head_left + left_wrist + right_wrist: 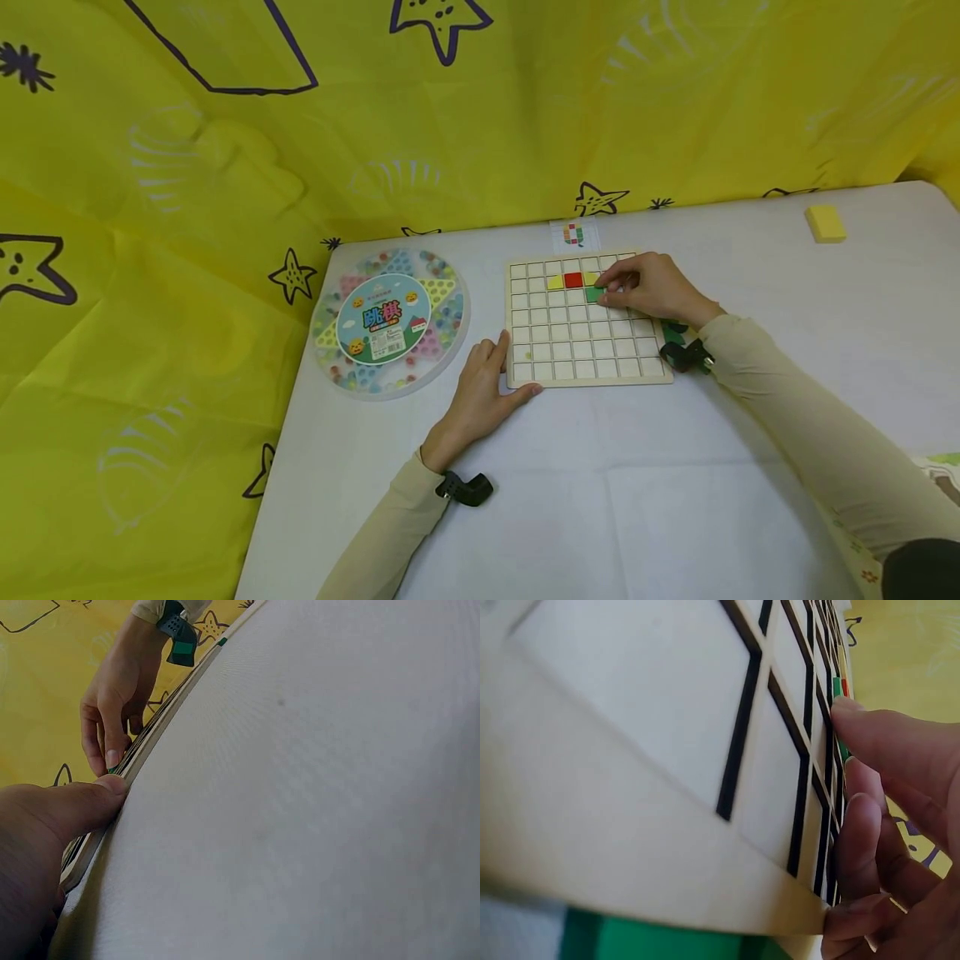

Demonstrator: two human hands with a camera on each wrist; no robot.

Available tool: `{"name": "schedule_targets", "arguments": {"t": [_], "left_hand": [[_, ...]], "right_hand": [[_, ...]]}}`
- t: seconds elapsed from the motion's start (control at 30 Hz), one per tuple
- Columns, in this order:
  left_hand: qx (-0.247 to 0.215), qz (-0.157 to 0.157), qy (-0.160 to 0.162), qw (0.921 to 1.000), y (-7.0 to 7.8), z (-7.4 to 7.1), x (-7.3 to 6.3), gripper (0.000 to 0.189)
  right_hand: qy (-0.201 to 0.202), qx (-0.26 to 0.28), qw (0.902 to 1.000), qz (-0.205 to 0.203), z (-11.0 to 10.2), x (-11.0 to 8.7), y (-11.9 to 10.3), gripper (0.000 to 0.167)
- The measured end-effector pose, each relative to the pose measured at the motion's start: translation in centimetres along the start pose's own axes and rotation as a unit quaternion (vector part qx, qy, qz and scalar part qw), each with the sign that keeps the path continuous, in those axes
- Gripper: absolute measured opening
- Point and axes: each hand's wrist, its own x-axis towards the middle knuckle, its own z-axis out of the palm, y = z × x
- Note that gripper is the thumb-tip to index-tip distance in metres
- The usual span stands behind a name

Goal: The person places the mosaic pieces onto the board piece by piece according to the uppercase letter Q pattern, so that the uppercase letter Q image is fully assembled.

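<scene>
White table [540, 517], right hand [651, 287] is way closer, pinching a green tile [593, 295] on its left, right of frame center, left hand [478, 392] spread against the board's [558, 333] lower-left corner.

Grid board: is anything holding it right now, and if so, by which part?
The left hand holds the grid board by its near left corner.
</scene>
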Motion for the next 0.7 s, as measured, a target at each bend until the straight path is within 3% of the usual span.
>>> {"name": "schedule_targets", "arguments": {"t": [0.23,0.47,0.7], "left_hand": [[0.000,0.004,0.004,1.0000,0.0,0.0,0.0,0.099],[-0.001,0.001,0.003,1.0000,0.0,0.0,0.0,0.099],[-0.001,0.001,0.002,1.0000,0.1,0.0,0.0,0.099]], "right_hand": [[0.013,0.002,0.9998,0.016,-1.3,-0.7,0.2,0.025],[-0.007,-0.032,0.9983,0.048,-3.8,-2.4,0.9,0.033],[-0.023,-0.069,0.9960,0.051,-5.2,-4.1,2.3,0.024]]}}
